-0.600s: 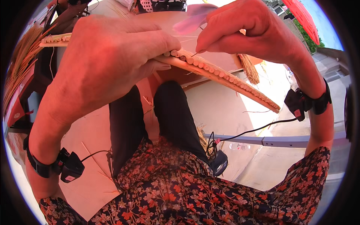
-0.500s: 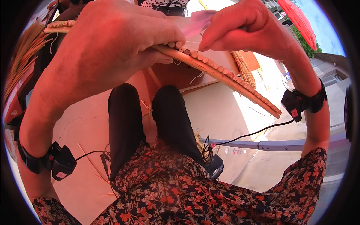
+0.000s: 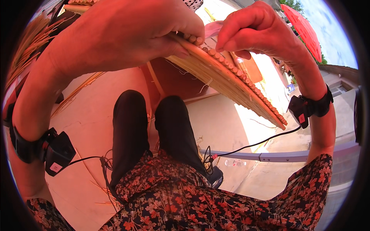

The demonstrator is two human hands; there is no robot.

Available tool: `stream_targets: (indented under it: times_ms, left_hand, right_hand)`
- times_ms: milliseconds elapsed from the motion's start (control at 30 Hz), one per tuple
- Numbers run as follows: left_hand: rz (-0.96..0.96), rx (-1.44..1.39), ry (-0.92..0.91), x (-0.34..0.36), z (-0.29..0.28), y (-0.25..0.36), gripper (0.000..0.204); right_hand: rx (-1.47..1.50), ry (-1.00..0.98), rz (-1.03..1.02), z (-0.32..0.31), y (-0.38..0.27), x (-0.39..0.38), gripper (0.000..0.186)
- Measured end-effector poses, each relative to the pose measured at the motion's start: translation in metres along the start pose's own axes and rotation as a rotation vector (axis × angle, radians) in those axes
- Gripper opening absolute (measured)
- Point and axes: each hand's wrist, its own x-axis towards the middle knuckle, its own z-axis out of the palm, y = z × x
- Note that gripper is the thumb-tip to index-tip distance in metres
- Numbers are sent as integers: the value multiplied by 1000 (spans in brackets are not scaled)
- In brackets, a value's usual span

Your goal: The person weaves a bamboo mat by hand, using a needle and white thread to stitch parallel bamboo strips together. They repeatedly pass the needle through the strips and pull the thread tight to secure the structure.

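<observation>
My left hand (image 3: 154,38) grips a panel of pale straw stems (image 3: 227,92) along its edge, where a strip carries a row of short round cut pieces (image 3: 246,79). The panel slants from my fingers down to the right, showing its long-stemmed side. My right hand (image 3: 246,36) is closed in a pinch just above the row of round pieces; whatever sits between its fingertips is too small to make out. Behind that hand a pink translucent strip (image 3: 212,29) shows in part.
Loose straw bundles (image 3: 29,54) lie at the left. My knees (image 3: 171,127) are below the brown low table (image 3: 173,77). A grey metal bar (image 3: 277,157), a plastic bottle (image 3: 235,163) and dark cables (image 3: 258,140) are at the lower right. A red umbrella (image 3: 302,30) stands at upper right.
My left hand has risen and shifted right with the panel, which is tilted to show more of its long straw stems. My right hand has moved slightly right.
</observation>
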Motion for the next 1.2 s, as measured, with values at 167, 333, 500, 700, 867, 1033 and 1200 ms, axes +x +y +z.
stream_targets:
  times_ms: [167,333,500,700,867,1033,1200]
  left_hand:
    - [-1,-74,-6,-2,5,-2,14]
    - [-17,-33,-90,6,1,2,15]
    - [-42,-175,91,8,15,5,29]
    - [-52,-189,110,11,26,3,29]
    - [-40,-199,103,6,20,8,27]
    - [-21,-224,121,5,28,9,23]
    - [-68,-224,112,7,32,14,21]
  right_hand:
    - [-231,23,8,21,-17,4,10]
    - [-267,89,96,27,-22,0,9]
    - [-187,116,118,27,-13,-3,10]
    - [-273,81,81,23,-10,-11,14]
    - [-258,75,89,27,-14,-13,13]
    - [-219,79,72,33,-2,-14,12]
    - [-180,99,165,41,-4,-15,12]
